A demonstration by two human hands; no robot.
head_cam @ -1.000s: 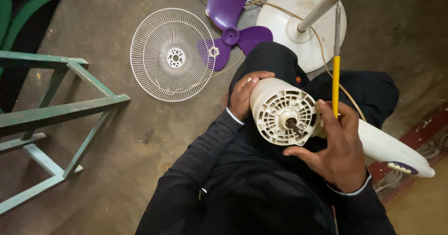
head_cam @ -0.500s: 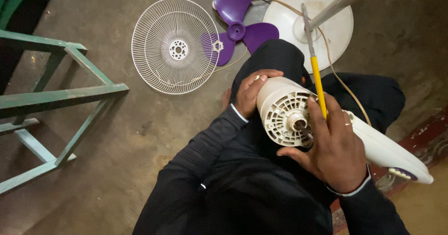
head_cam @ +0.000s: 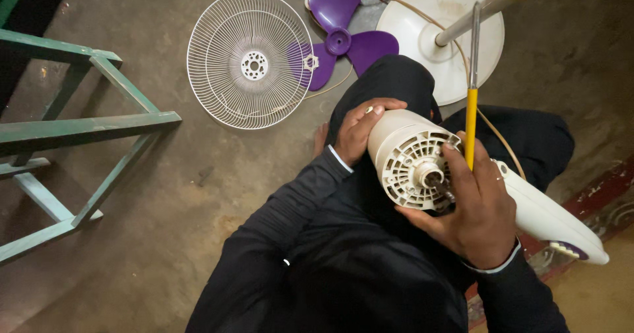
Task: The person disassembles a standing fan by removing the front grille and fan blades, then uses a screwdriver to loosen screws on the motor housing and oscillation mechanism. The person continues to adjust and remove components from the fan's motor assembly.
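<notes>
Since the frame half a second back: view drawn slightly lower and left, screwdriver point(head_cam: 471, 88) tipped from a slant to nearly upright, tip raised toward the top edge of view. Motor housing point(head_cam: 413, 158) unmoved on the lap, vented face up, shaft at the centre.

Left hand point(head_cam: 362, 129) cupped around the housing's far side, fingers curled narrow against the cream shell. Right hand point(head_cam: 477, 204) spread over the near rim of the housing, thumb beside the shaft, fingers pinching the yellow handle of the screwdriver.

Counted: 1 motor housing with its white neck point(head_cam: 555, 217) running off toward the right edge; 1 screwdriver; 1 white wire guard point(head_cam: 249, 59) flat on the concrete floor point(head_cam: 165, 194), left of the knees; 1 purple blade point(head_cam: 340, 22) overlapping the guard's right edge; 1 round white base point(head_cam: 456, 16) with 1 pole rising from it; 1 green wooden frame point(head_cam: 72, 125) along the left edge.
</notes>
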